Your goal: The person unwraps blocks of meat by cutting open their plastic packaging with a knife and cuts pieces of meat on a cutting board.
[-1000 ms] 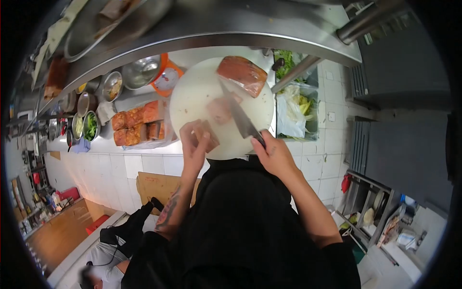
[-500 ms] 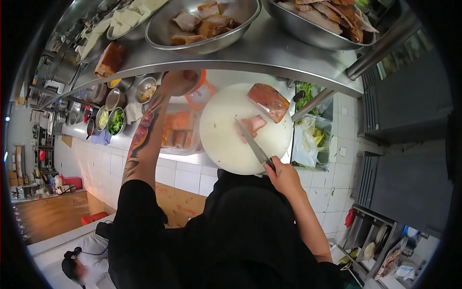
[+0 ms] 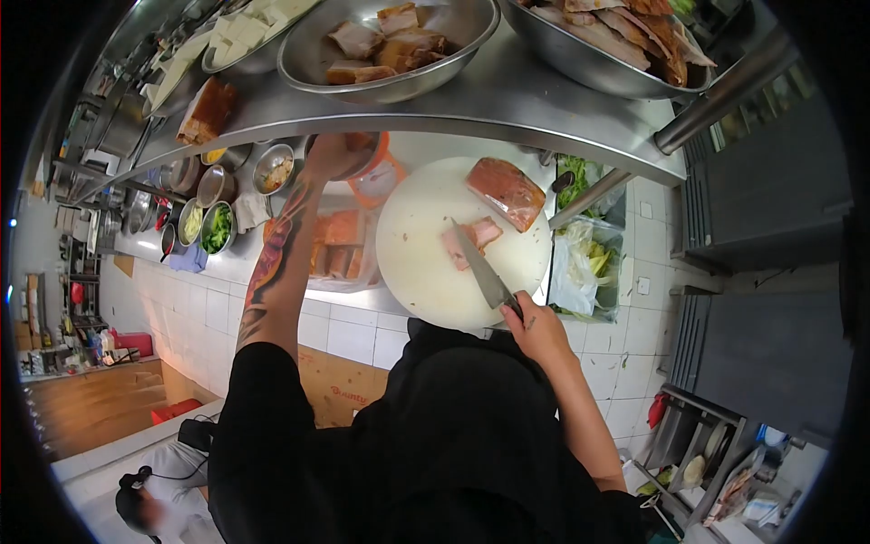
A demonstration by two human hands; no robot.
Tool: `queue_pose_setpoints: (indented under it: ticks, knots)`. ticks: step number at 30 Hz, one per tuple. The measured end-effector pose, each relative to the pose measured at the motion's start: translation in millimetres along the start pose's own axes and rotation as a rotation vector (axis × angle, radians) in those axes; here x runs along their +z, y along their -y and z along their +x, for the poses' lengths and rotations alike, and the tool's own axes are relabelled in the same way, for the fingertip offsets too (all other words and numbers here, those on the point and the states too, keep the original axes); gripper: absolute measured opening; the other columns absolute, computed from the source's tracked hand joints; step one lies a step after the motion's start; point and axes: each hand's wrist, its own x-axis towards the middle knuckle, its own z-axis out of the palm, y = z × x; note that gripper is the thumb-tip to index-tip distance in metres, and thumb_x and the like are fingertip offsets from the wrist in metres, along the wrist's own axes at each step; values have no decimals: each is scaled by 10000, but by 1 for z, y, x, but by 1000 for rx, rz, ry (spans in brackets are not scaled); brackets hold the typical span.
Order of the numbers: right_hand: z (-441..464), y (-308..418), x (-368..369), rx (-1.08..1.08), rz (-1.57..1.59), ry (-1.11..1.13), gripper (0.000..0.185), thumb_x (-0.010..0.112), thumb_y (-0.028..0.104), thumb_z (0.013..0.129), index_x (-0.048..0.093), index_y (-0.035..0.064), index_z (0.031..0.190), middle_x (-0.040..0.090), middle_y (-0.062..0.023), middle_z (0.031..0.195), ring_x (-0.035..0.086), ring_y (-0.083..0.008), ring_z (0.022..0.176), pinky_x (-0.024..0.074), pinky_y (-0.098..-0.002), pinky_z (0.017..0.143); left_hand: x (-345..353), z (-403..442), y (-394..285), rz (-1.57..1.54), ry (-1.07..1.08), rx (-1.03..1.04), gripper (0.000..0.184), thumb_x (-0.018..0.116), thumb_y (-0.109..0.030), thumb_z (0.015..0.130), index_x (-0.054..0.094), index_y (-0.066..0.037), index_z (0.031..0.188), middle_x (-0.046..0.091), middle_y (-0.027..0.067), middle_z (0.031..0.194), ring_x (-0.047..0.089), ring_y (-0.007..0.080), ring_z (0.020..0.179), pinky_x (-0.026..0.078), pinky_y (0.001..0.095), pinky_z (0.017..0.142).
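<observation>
My right hand (image 3: 541,334) is wrapped round the black handle of a knife (image 3: 488,276). The blade lies over cut meat pieces (image 3: 465,243) on a round white cutting board (image 3: 412,272). A larger block of meat (image 3: 507,193) rests at the board's upper right. My left hand (image 3: 335,156) reaches under the shelf edge to a metal bowl on an orange scale (image 3: 376,181). Its fingers are partly hidden, and a brownish piece shows beside them; whether they hold it cannot be made out. Browned meat blocks (image 3: 340,243) sit in a clear bag left of the board.
The steel shelf (image 3: 544,113) overhead holds a bowl of meat chunks (image 3: 390,86), a bowl of sliced meat (image 3: 625,82) and a meat block (image 3: 208,111). Small bowls (image 3: 217,227) stand left, green crates (image 3: 584,267) right. A person (image 3: 163,485) is at lower left.
My left hand has gone from the board, where it held a meat piece, to the bowl on the scale. The knife has moved lower, over the cut pieces. The view has shifted.
</observation>
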Motion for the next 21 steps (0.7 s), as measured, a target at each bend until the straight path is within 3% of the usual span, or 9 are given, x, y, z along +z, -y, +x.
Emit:
queue_pose_setpoints:
  ticks: [1,3,6,10,13,15,18,19,21]
  knots:
    - [1,-1,0,-4,-1,0,318,651,356,1067,589,46,1089,730,-257,780,720,-492,761,556,-590,702,0,0,4,0,-1,0,626,932,-145,784,665,-43,1340,719,160,1316,691,346,1220,534,424,1097]
    - [2,-3,1,-1,-3,1,320,651,359,1067,590,45,1093,730,-257,781,720,-492,762,556,-589,703,0,0,9,-139,-7,-121,458,852,-174,821,724,-49,1243,764,118,1151,744,268,1088,585,425,942]
    - [2,-5,2,-1,-1,-6,323,650,363,1067,592,48,1106,730,-258,781,720,-494,764,556,-590,702,-5,0,9,-459,19,-113,434,848,-175,814,738,-27,1206,777,108,1153,745,253,1095,589,424,945]
    - [0,-3,5,-3,-19,-19,310,647,365,1068,599,65,1131,729,-248,769,721,-488,751,556,-590,685,-13,1,7,-396,-5,-49,470,848,-168,805,723,-11,1230,779,109,1171,743,238,1104,587,419,957]
    - [-4,5,5,-54,-67,-28,294,645,361,1068,606,80,1144,729,-233,754,723,-478,732,559,-585,669,-4,4,23,-330,26,-38,559,871,-213,782,697,-9,1273,763,145,1207,737,280,1130,578,424,989]
    - [-5,10,7,-65,-113,-18,285,645,356,1068,608,84,1146,728,-227,748,724,-474,725,561,-581,665,2,-2,18,86,-2,57,667,892,-240,835,603,3,1384,741,185,1242,718,343,1140,559,429,1021]
    - [-4,17,6,-71,-152,-7,277,645,352,1066,611,90,1151,728,-221,745,725,-469,719,565,-577,664,-8,-15,1,207,-185,-33,794,914,-295,770,562,-19,1425,709,223,1282,690,393,1205,542,440,1047]
    - [-4,17,5,-55,-145,-7,279,647,353,1065,611,91,1154,729,-221,746,727,-469,722,566,-577,666,-35,-28,-39,112,-95,-178,751,899,-257,790,571,-28,1425,668,231,1378,668,381,1260,539,457,1064]
    - [-3,13,4,-60,-132,-14,282,648,355,1063,611,90,1152,730,-220,751,727,-472,729,567,-578,671,-64,-64,-65,1,-143,-161,736,895,-230,789,579,-36,1425,657,218,1392,660,386,1267,540,469,1061]
